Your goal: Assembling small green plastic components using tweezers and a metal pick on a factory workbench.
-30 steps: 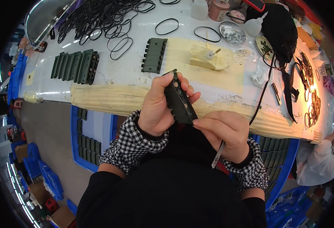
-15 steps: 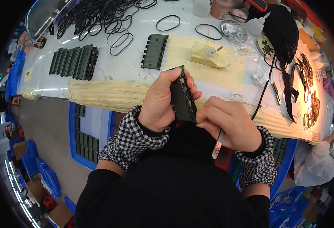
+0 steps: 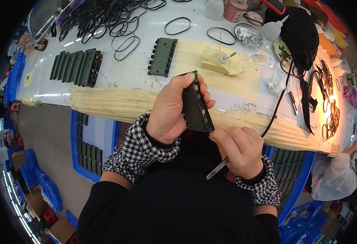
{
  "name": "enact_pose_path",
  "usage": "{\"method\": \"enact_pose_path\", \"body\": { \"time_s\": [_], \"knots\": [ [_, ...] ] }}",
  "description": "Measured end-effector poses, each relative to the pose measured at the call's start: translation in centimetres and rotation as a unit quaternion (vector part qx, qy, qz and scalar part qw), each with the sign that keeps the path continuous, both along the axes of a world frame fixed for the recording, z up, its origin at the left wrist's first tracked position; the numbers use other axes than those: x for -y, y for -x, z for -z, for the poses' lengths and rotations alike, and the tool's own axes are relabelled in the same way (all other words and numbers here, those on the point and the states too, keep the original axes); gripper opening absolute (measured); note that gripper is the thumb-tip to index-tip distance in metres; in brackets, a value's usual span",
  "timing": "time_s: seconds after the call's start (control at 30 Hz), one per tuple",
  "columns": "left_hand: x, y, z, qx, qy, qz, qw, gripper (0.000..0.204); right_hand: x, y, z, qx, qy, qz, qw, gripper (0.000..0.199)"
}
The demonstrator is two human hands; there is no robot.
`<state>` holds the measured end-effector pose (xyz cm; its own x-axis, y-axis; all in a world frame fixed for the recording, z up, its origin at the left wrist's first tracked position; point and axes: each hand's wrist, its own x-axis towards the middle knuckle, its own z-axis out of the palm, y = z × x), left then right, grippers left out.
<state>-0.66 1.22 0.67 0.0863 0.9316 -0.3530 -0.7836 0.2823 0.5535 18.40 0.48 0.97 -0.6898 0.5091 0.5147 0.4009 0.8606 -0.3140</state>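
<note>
The left hand [image 3: 168, 112] holds a dark green plastic strip [image 3: 197, 106] upright above the near edge of the table [image 3: 146, 28], in front of the person's chest. The strip is long and flat, with small teeth along one long side and a row of little round metal dots down its face. The left fingers [image 3: 203, 90] are curled around its top half, the thumb on one side and the other fingers on the far side, so they pinch the strip firmly.

The right hand [image 3: 241, 150] is just below the strip's lower end. Its fingers are pressed together around a thin metal tweezers [image 3: 217, 168], whose shiny end sticks out under the palm. The right index finger touches the bottom corner of the strip.

On the table lies one more green strip part [image 3: 162, 57] flat on the pale tape area, and one row of about seven similar green parts [image 3: 77, 67] standing side by side further left. Two single black rubber rings [image 3: 177, 25] lie apart near the far side, and a big heap of black rings [image 3: 101, 16] is at the far left, too many to count. One pale block with a stick [image 3: 219, 61] stands to the right.
</note>
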Motion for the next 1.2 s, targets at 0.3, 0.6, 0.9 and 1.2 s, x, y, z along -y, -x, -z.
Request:
{"method": "enact_pose_path", "body": {
  "time_s": [0.3, 0.6, 0.9, 1.2],
  "knots": [
    [-0.2, 0.3, 0.5, 0.100, -0.001, 0.014, 0.995, 0.024, -0.2, 1.3, 0.9, -0.206, 0.111, 0.013, 0.972, 0.021],
    [-0.2, 0.1, 0.8, 0.193, 0.019, 0.005, 0.981, 0.022, 0.7, 1.4, 1.8, -0.273, 0.144, 0.032, 0.951, 0.025],
    [-0.1, 0.2, 0.8, 0.185, 0.016, -0.028, 0.982, 0.020, 0.8, 1.4, 0.8, -0.199, 0.086, 0.055, 0.975, 0.030],
    [1.0, -1.1, -0.7, -0.024, -0.017, -0.103, 0.994, 0.025, 0.2, 3.0, 1.2, -0.201, -0.021, 0.131, 0.971, 0.023]
  ]
}}
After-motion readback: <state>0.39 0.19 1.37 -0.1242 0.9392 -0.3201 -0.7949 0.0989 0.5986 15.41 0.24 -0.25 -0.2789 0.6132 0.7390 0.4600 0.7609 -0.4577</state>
